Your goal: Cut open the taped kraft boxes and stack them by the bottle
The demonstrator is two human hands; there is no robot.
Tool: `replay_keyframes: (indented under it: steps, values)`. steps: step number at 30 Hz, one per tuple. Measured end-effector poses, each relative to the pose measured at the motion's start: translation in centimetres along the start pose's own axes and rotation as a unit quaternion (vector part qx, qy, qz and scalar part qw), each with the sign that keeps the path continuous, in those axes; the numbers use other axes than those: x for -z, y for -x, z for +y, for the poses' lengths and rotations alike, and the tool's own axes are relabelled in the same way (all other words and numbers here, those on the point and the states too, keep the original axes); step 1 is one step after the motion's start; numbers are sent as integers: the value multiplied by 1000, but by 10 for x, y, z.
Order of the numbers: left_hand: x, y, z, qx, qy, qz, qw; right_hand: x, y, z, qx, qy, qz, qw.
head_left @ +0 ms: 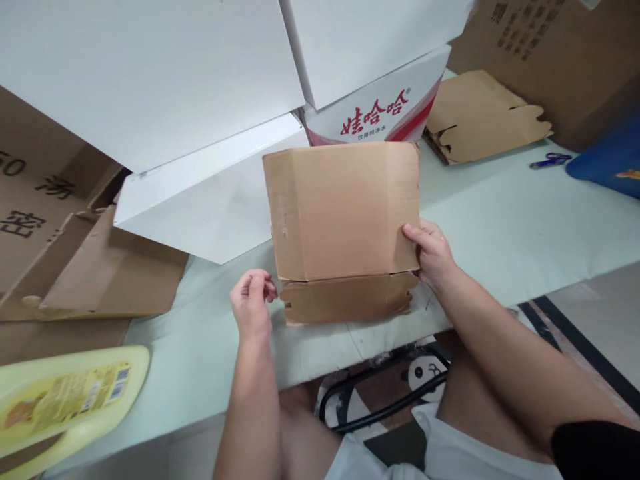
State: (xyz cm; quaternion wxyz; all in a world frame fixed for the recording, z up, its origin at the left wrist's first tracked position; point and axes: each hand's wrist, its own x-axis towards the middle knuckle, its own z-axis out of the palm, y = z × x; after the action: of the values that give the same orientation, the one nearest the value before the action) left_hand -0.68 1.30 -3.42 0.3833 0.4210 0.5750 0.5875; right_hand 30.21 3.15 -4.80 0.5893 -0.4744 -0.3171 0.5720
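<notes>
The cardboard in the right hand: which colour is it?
The cardboard is light brown, best seen in head view.

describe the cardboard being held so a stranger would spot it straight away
Over the pale green tabletop, find the white box with red lettering. Just in front of it, the right-hand grip holds a creased brown cardboard sheet by its edge. Unlike the flat cardboard lying at back right, this one is held up.

There is one left hand (253, 300) and one right hand (433, 252), one cardboard piece (345, 207) between them, one yellow bottle (95, 393) left of both, one red-lettered box (373, 117) beyond them, and one big blue item (607, 157) beyond the right
</notes>
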Motion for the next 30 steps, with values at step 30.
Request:
replay_keyframes:
  steps: [30]
  values:
    - [-2, 11, -1, 134, 127, -75, 980, -7, 5, 15, -15, 74, -132, 988]
